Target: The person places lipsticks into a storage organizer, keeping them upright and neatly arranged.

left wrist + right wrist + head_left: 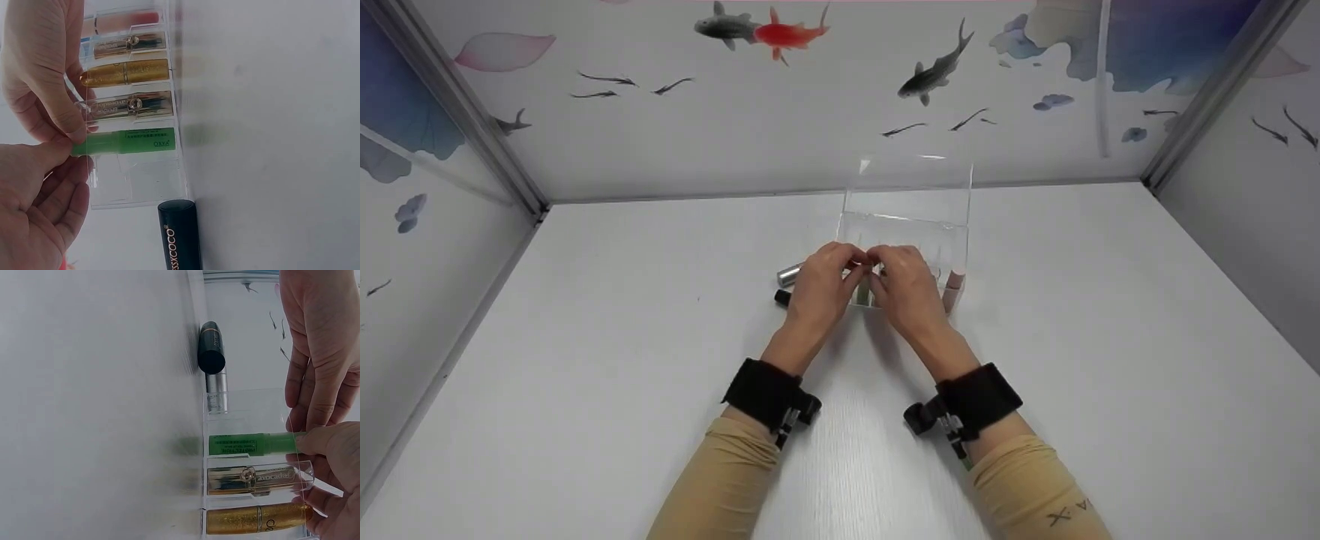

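Note:
A green lip balm tube [146, 140] stands in one slot of a clear lipstick case [907, 220] whose lid is raised. At the tube's top end, my left hand [819, 289] pinches with thumb and fingertips. My right hand [911, 289] meets it there, its thumb lying on the same green end [284, 442]. In neighbouring slots are a clear-and-gold "avocado" lipstick [247, 478], a gold bullet-shaped lipstick [253, 519], a second clear-and-gold one [129, 45] and a pink tube [954, 281]. The slot on the green tube's left holds nothing.
Left of the case lie a black lipstick tube [179, 230] and a silver tube [789, 275] on the white table [622, 337]. Patterned panels [810, 127] with painted fish rise behind and at both sides.

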`<state>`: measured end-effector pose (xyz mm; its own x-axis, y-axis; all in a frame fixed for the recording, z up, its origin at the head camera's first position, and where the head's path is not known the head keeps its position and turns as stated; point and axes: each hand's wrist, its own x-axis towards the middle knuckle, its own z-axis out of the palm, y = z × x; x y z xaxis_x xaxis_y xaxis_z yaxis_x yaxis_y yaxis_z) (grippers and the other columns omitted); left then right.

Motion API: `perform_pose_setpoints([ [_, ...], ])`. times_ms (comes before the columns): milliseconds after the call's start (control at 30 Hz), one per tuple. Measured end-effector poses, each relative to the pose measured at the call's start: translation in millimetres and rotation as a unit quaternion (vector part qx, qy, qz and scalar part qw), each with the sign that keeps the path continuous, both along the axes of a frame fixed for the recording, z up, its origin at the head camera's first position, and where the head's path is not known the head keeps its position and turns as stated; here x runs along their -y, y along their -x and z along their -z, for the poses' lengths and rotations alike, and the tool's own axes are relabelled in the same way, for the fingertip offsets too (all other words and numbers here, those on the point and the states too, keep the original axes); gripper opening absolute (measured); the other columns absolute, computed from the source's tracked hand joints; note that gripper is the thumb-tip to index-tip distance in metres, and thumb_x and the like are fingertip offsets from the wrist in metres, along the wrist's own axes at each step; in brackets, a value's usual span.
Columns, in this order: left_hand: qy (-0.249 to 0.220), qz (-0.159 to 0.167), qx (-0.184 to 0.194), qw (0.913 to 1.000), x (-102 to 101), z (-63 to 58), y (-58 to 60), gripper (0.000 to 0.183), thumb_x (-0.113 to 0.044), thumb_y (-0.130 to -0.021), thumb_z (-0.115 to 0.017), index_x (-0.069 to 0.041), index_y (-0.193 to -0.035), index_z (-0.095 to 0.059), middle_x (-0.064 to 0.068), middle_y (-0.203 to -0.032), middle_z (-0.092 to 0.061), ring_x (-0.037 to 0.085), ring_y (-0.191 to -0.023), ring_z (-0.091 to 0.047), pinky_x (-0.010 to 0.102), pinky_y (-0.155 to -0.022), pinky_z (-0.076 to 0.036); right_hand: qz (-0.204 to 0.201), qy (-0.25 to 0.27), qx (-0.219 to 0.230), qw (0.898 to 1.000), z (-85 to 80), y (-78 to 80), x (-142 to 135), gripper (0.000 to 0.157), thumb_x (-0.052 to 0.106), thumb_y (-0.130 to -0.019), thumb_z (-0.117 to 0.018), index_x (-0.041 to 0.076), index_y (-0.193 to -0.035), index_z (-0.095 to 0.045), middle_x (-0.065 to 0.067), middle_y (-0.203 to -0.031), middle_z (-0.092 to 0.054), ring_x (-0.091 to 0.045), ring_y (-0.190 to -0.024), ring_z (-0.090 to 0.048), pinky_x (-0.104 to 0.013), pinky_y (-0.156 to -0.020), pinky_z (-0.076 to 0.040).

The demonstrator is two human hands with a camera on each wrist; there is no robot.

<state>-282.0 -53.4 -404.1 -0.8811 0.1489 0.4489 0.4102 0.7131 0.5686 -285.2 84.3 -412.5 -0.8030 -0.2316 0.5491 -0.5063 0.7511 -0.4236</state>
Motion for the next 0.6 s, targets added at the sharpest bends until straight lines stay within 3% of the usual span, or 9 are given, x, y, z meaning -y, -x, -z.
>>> perform_pose_setpoints([
  [600,-0.005,0.012,-0.01,0.9999,2.8,-0.5,-0.9,0.01,-0.011,-0.094,-0.069,-0.009,-0.104,-0.072,0.008,-0.103,-0.074,0.02,-0.097,-0.073,0.031,-0.084,-0.059,-0.003,0.008,0.001,1.0,0.6,0.2,-1.1,0.018,0.001,-0.091,-0.066,0.001,-0.109,-0.069,-0.015,-0.108,-0.074,-0.032,-0.109,-0.064,-0.042,-0.095,-0.054],
])
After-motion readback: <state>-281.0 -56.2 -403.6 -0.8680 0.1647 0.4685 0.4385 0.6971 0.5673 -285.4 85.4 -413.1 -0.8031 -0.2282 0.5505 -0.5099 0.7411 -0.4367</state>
